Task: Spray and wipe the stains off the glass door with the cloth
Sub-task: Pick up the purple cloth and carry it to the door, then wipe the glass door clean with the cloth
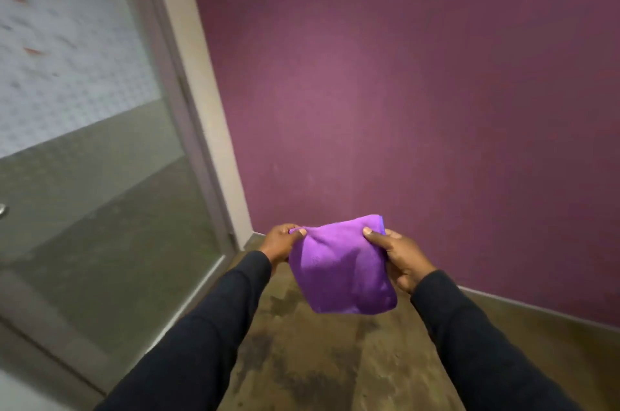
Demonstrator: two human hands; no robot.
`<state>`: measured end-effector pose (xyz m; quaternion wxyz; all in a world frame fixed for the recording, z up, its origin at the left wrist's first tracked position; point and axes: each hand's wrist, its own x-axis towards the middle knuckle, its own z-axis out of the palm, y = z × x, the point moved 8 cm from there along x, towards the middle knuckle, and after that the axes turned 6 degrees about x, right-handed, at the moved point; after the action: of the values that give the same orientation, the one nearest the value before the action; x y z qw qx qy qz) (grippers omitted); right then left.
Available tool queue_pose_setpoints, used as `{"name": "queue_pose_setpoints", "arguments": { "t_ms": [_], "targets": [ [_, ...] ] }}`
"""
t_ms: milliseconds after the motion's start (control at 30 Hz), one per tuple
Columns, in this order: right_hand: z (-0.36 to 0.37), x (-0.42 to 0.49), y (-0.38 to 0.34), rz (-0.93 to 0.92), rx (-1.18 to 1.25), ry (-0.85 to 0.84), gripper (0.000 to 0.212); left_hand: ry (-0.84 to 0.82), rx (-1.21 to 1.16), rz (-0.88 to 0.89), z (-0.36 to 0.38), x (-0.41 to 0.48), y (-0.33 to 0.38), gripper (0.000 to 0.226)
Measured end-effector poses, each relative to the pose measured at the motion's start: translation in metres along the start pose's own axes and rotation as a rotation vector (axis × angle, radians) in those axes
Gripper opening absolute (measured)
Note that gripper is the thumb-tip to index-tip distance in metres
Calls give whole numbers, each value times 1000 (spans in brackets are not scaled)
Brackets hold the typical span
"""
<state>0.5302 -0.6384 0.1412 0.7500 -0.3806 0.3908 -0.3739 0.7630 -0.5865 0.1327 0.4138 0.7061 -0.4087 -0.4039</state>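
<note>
A folded purple cloth (340, 268) hangs in front of me, held by both hands at its top corners. My left hand (280, 242) pinches the cloth's left corner and my right hand (396, 256) grips its right edge. The glass door (84, 142) stands to my left, apart from the hands, with a frosted dotted upper panel carrying small reddish smears (32, 50). No spray bottle is in view.
The pale door frame (201, 101) runs down to the floor beside a purple wall (419, 91). A metal door handle (2, 211) shows at the far left edge. Mottled brown floor (318, 360) lies below my arms.
</note>
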Motion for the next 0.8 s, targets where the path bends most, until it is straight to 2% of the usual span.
{"name": "queue_pose_setpoints", "arguments": {
  "t_ms": [167,333,533,633,667,700,767,800],
  "targets": [
    [81,88,-6,36,-217,-158,27,189,33,-72,-81,36,-18,15],
    [171,147,-1,46,-457,-357,16,365,63,-133,-172,45,-39,29],
    [282,208,21,-84,-663,-481,25,599,39,-135,-272,42,-61,24],
    [336,244,34,-211,-737,-407,17,672,84,-84,-321,45,-68,26],
    [348,256,37,-260,-771,-316,13,688,115,-66,-335,50,-68,28],
    [356,269,40,-294,-793,-200,17,700,155,-54,-348,56,-66,29],
    [370,295,65,-185,-737,-41,50,715,282,-42,-371,74,-58,32],
    [380,303,91,-11,-640,-57,68,716,352,-40,-380,83,-53,33]
  ]
}}
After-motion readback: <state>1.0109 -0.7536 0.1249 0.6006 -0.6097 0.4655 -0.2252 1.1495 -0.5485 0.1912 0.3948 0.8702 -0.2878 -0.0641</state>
